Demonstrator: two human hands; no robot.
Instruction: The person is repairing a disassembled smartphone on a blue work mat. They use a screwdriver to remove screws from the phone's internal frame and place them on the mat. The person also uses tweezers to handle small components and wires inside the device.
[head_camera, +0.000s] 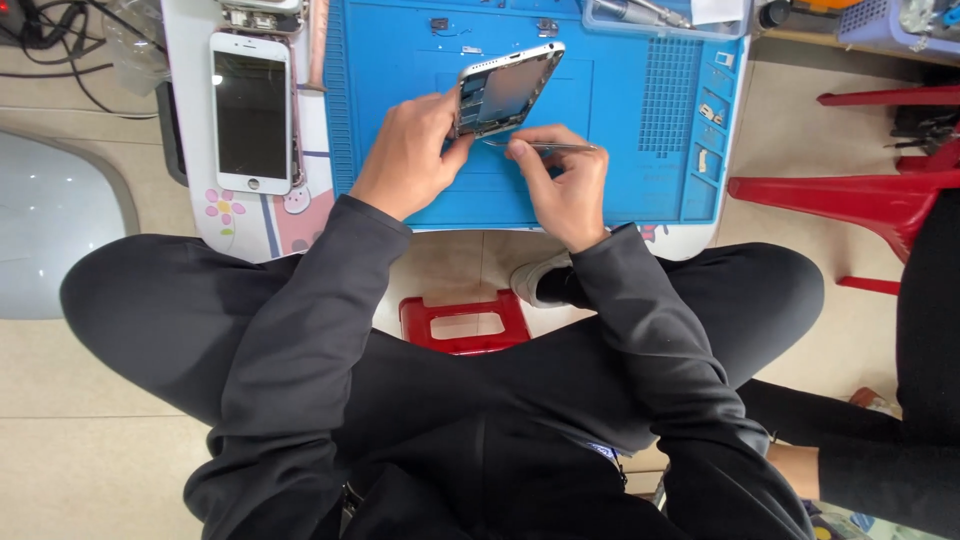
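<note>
Dark sleeves and trousers fill the lower part of the view, with a red stool (465, 322) on the floor between the knees and a white shoe (535, 280) beside it. Both hands work above the near edge of the surface (190, 120), over a blue work mat (620, 120) that covers most of it. Left hand (410, 155) is clamped on the lower end of an opened phone body (508, 88), which it holds tilted up off the mat, its inner parts facing the person. Right hand (565, 185) pinches a pair of metal tweezers (545, 146) between thumb and fingers; the tweezers lie nearly level, with the tip toward the phone body's lower edge, though whether the tip touches it cannot be told. The two hands are close together but hold separate things.

On the left part of the surface, off the mat, a white phone screen (252, 112) lies flat, glass up. Along the mat's right edge run small moulded compartments (710, 115); a few tiny parts sit in them, too small to tell apart. At the far right corner of the mat stands a clear plastic tray (665, 18) holding tools. Cables (40, 40) lie beyond the surface's left edge, and a red chair (860, 195) stands to the right.
</note>
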